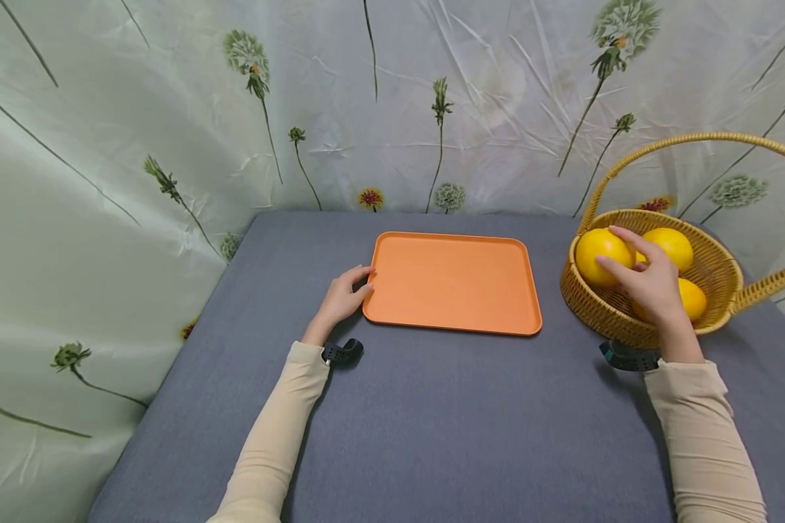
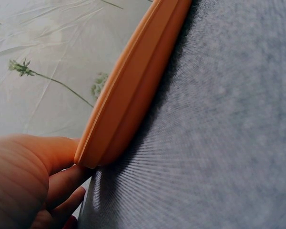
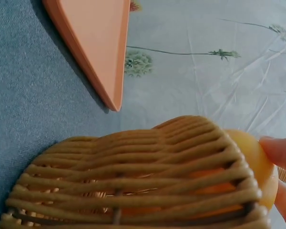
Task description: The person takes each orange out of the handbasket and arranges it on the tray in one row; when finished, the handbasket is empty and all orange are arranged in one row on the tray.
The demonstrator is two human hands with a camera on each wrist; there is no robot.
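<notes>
An orange rectangular tray (image 1: 454,283) lies on the table, and my left hand (image 1: 342,296) is at its left edge. In the left wrist view the thumb and fingers of that hand meet the end of the tray rim (image 2: 97,152). My right hand (image 1: 654,283) reaches into a wicker basket (image 1: 589,305) and grips a yellow-orange round fruit, like an orange (image 1: 603,256), at the basket's left side. Two more such fruits (image 1: 670,247) show behind and under the hand. In the right wrist view the basket wall (image 3: 133,176) hides much of the held fruit (image 3: 252,150).
The basket's tall arched handle (image 1: 700,136) rises over the right side. A grey-blue cloth (image 1: 458,414) covers the table. Behind and to the left hangs a pale curtain (image 1: 340,109) printed with dandelions. A dark band (image 1: 343,352) sits on each wrist.
</notes>
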